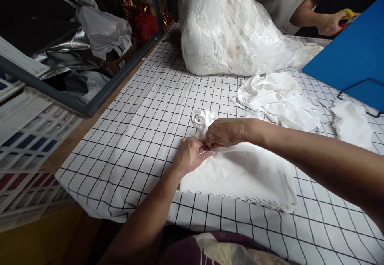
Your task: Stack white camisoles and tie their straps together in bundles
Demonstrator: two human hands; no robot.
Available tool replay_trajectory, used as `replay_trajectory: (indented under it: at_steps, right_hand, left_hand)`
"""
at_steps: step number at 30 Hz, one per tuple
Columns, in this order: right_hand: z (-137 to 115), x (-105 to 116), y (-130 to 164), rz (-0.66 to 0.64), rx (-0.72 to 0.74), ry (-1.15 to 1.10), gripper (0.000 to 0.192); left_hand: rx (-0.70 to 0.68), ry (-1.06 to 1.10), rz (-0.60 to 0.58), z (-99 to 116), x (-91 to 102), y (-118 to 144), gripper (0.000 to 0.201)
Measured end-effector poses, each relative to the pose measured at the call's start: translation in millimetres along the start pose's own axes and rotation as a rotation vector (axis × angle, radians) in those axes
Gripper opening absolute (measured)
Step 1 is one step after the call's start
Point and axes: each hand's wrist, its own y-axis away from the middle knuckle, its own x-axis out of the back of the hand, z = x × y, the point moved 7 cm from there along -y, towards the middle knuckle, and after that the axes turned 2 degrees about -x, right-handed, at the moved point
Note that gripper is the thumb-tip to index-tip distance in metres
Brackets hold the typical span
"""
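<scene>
A flat white cloth bag (pixel 243 177) lies on a grid-patterned table cover (pixel 141 137) in front of me. Its white drawstring cords (pixel 201 119) bunch in loops at the bag's upper left corner. My left hand (pixel 189 155) presses on that corner, fingers pinched at the cloth. My right hand (pixel 225 133) is just above it, fingertips closed on the cord and cloth at the same spot. Both hands touch each other there.
A big clear sack of white cloth (pixel 228 29) stands at the back. Loose white pieces (pixel 276 97) lie to the right, beside a blue board (pixel 351 57). Another person's hand (pixel 333 21) holds something yellow at the far right. Crates (pixel 30 145) sit left.
</scene>
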Motion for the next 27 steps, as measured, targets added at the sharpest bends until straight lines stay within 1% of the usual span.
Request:
replay_trajectory:
  at_steps: [2, 4, 6, 9, 10, 12, 14, 16, 19, 20, 22, 24, 25, 26, 27]
  right_hand:
    - [-1, 1, -3, -0.020, -0.011, 0.047, 0.022]
    - [-2, 6, -6, -0.019, 0.012, 0.092, 0.020]
    - [-2, 18, -9, 0.015, 0.043, 0.174, 0.017]
    - [7, 40, -14, 0.095, 0.066, 0.329, 0.026]
    - [13, 47, -17, 0.131, 0.067, 0.366, 0.026]
    - [26, 61, -22, 0.232, 0.056, 0.414, 0.021]
    - [43, 73, -27, 0.381, 0.025, 0.424, 0.015]
    - [62, 77, -32, 0.512, -0.023, 0.385, 0.014]
    - [90, 68, -41, 0.599, -0.075, 0.245, 0.016]
    - [98, 63, -42, 0.627, -0.074, 0.191, 0.019]
    - [108, 52, -43, 0.707, -0.051, 0.101, 0.025]
    - [115, 42, -42, 0.786, -0.028, 0.032, 0.027]
    - [118, 37, -42, 0.805, -0.027, -0.003, 0.027]
    - [121, 32, -42, 0.812, -0.033, -0.037, 0.028]
    - [124, 29, -42, 0.813, -0.044, -0.070, 0.028]
  left_hand:
    - [-0.008, 0.003, 0.000, 0, -0.9, 0, 0.023]
    - [-0.005, 0.021, 0.009, -2, -1.8, 0, 0.020]
    - [-0.008, 0.037, 0.017, -5, -2.9, 0, 0.018]
    - [-0.012, 0.042, 0.019, -8, -4.7, 1, 0.018]
    - [-0.011, 0.044, 0.017, -9, -5.1, 1, 0.018]
    - [-0.009, 0.053, 0.008, -10, -5.8, 1, 0.018]
    - [-0.011, 0.052, -0.003, -10, -5.8, 1, 0.019]
    - [-0.013, 0.039, -0.008, -9, -4.7, 1, 0.019]
    - [-0.037, 0.009, -0.010, -6, -1.4, 3, 0.021]
    - [-0.051, -0.012, 0.011, -4, 1.1, 4, 0.021]
    - [-0.090, -0.100, 0.112, 3, 9.3, 7, 0.020]
    - [-0.155, -0.226, 0.244, 16, 16.7, 12, 0.019]
    - [-0.203, -0.286, 0.276, 24, 16.6, 15, 0.021]
    - [-0.262, -0.338, 0.265, 33, 12.7, 16, 0.026]
    - [-0.325, -0.378, 0.215, 41, 5.6, 17, 0.034]
